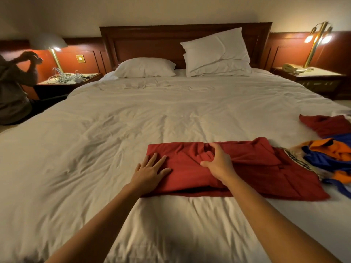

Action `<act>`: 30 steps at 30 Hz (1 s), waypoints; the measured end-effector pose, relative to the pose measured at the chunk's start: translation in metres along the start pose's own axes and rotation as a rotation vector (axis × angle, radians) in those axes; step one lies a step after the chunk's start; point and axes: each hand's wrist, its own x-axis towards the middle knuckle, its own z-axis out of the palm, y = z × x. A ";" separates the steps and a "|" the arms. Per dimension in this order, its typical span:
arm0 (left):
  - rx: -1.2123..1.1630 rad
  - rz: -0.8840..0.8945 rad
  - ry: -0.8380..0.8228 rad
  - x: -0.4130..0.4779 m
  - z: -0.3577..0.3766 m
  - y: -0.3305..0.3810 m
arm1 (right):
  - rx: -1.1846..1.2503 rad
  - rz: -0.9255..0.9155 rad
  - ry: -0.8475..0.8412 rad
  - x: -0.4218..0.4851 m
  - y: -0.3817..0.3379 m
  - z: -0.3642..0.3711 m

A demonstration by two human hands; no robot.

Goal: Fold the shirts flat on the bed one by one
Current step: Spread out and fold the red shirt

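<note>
White rumpled bed (114,130) spreading under both arms | left hand (151,168) pressing flat, fingers spread, anchoring dark red half-folded fabric shirt (250,168) at near-middle of bed | right hand (218,164) pinching its bunched centre, probably setting up next fold

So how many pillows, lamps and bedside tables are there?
Soft white pillows: 3
Brass bedside lamps: 2
Dark wooden bedside tables: 2
Total: 7
</note>
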 end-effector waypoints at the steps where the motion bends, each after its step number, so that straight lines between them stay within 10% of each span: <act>1: 0.029 0.002 -0.016 -0.002 0.000 0.000 | -0.078 -0.005 -0.044 0.000 0.000 -0.004; 11: 0.052 0.000 0.002 0.006 -0.001 -0.005 | -0.632 -0.266 0.286 0.005 -0.005 -0.004; 17: -0.032 -0.039 0.034 0.046 -0.008 -0.004 | -0.646 -0.320 -0.295 0.043 -0.010 0.053; 30: 0.052 -0.069 0.100 0.077 0.023 -0.029 | -1.008 -0.261 -0.186 0.054 0.016 0.069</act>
